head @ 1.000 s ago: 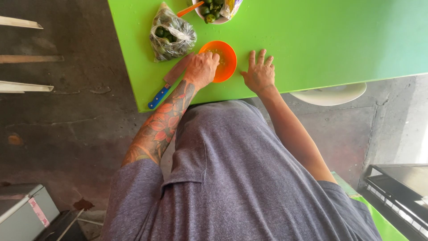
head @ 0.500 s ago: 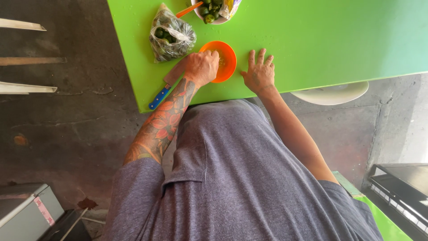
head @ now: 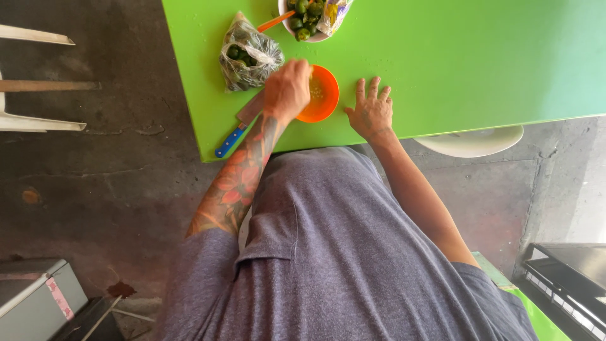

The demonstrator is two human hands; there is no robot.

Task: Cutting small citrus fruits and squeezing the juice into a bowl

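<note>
Your left hand (head: 287, 89) hangs loosely curled over the near-left rim of the orange bowl (head: 320, 95), knuckles up; whether the fingertips pinch anything you cannot tell — they are hidden beneath the hand. The bowl sits just to the right of that hand, on the green table (head: 467, 57), with a small pale heap at its bottom. Under your left wrist lies a knife (head: 238, 124) with a blue handle, its blade running beneath the hand and its handle pointing back toward the table's near edge. Just beyond and to the left of the hand sits a clear plastic bag (head: 247, 55) of dark green peppers. Farther out, beyond the orange bowl, a white bowl (head: 302, 28) holds more green peppers, an orange utensil and a crumpled wrapper.

Your right hand (head: 371, 111) lies flat on the table to the right of the orange bowl — fingers spread, palm down, holding nothing, close beside the bowl but not touching it.
</note>
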